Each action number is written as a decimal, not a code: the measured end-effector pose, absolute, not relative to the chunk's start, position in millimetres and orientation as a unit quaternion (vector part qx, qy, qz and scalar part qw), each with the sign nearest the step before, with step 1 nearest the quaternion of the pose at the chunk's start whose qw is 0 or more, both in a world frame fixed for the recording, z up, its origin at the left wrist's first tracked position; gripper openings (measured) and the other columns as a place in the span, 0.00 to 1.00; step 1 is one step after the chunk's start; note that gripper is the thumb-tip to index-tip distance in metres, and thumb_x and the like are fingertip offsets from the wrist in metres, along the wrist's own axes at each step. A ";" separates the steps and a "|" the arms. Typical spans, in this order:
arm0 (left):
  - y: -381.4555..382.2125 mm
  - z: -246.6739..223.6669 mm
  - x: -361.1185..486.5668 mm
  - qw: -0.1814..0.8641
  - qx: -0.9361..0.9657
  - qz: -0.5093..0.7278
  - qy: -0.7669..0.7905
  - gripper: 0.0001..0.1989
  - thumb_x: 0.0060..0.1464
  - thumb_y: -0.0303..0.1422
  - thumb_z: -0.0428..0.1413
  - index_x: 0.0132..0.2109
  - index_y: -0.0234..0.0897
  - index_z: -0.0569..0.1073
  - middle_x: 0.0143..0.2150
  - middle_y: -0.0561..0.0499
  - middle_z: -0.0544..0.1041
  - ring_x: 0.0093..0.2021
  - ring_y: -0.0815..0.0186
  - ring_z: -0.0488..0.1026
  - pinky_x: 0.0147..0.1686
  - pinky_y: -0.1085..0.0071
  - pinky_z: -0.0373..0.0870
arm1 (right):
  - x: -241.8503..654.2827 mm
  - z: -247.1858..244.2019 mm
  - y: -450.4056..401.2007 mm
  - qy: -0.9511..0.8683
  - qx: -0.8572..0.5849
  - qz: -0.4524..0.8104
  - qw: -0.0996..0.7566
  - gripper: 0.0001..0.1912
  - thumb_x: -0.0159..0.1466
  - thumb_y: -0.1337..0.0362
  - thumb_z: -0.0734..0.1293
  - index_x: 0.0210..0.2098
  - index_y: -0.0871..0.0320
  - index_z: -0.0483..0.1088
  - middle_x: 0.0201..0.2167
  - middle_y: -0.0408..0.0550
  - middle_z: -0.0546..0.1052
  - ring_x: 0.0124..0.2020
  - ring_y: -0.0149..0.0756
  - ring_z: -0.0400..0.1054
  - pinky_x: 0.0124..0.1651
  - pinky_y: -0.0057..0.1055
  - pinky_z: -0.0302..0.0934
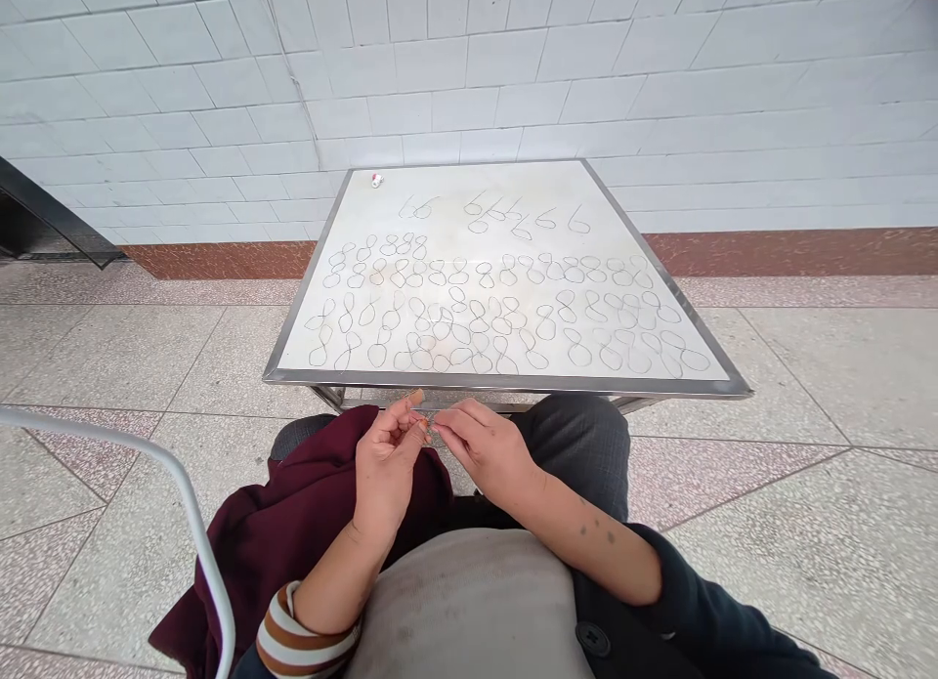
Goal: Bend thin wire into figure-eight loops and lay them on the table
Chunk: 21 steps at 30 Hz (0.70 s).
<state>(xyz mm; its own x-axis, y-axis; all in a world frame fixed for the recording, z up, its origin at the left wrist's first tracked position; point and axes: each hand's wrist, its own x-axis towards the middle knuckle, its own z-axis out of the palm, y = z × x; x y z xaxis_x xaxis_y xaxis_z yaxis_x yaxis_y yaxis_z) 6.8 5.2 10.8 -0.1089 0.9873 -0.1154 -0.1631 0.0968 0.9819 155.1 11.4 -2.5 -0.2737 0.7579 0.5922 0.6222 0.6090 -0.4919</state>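
Observation:
My left hand and my right hand meet just below the table's near edge, and their fingertips pinch a thin piece of wire. The fine detail between the fingers is too small to make out. Beyond them, a white steel-rimmed table carries many thin dark figure-eight wire loops in loose rows. A small white and red object lies in the far left corner of the table. A dark red cloth is draped over my lap, below my left hand.
Metal table legs stand below the near edge, close to my knees. A curved white tube rises at lower left. A white tiled wall with a brown skirting band stands behind the table, above a speckled tile floor.

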 end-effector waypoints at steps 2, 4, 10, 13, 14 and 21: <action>4.6 10.6 6.1 0.525 0.417 0.532 0.517 0.17 0.52 0.34 0.63 0.50 0.41 0.79 0.35 0.53 0.75 0.33 0.71 0.70 0.40 0.72 0.71 | 156.5 -1.4 10.7 -0.802 -0.430 0.069 0.409 0.09 0.70 0.70 0.61 0.37 0.58 0.72 0.32 0.47 0.76 0.33 0.33 0.70 0.35 0.28 0.64; 4.2 9.4 5.5 0.520 0.427 0.530 0.516 0.16 0.52 0.34 0.62 0.49 0.41 0.80 0.36 0.52 0.76 0.33 0.70 0.70 0.40 0.71 0.71 | 157.9 -0.4 10.6 -0.814 -0.423 0.046 0.396 0.10 0.70 0.71 0.60 0.36 0.59 0.72 0.31 0.47 0.75 0.32 0.34 0.68 0.34 0.28 0.63; 4.2 6.1 4.5 0.517 0.442 0.530 0.507 0.16 0.52 0.33 0.62 0.49 0.43 0.80 0.34 0.53 0.75 0.32 0.70 0.70 0.39 0.70 0.72 | 161.2 3.1 12.0 -0.841 -0.407 -0.005 0.356 0.12 0.70 0.71 0.59 0.34 0.58 0.71 0.28 0.46 0.74 0.30 0.34 0.65 0.30 0.28 0.59; 4.4 6.7 5.6 0.527 0.433 0.530 0.504 0.17 0.52 0.34 0.63 0.50 0.42 0.79 0.33 0.54 0.75 0.32 0.70 0.70 0.39 0.71 0.71 | 161.4 2.6 11.8 -0.834 -0.419 0.002 0.358 0.11 0.70 0.71 0.59 0.35 0.59 0.71 0.29 0.47 0.74 0.31 0.34 0.66 0.30 0.28 0.59; 4.5 7.0 6.2 0.533 0.428 0.530 0.502 0.17 0.52 0.34 0.63 0.51 0.42 0.79 0.33 0.54 0.75 0.33 0.70 0.70 0.40 0.71 0.71 | 161.1 1.9 11.5 -0.829 -0.428 0.008 0.360 0.11 0.70 0.71 0.59 0.36 0.59 0.71 0.29 0.47 0.74 0.31 0.33 0.67 0.30 0.27 0.59; 4.7 7.1 9.8 0.552 0.400 0.541 0.491 0.18 0.51 0.32 0.63 0.51 0.40 0.78 0.33 0.54 0.75 0.33 0.70 0.69 0.40 0.72 0.70 | 156.7 -4.2 8.9 -0.798 -0.480 0.061 0.359 0.13 0.71 0.67 0.56 0.39 0.58 0.72 0.29 0.48 0.71 0.28 0.33 0.65 0.27 0.27 0.60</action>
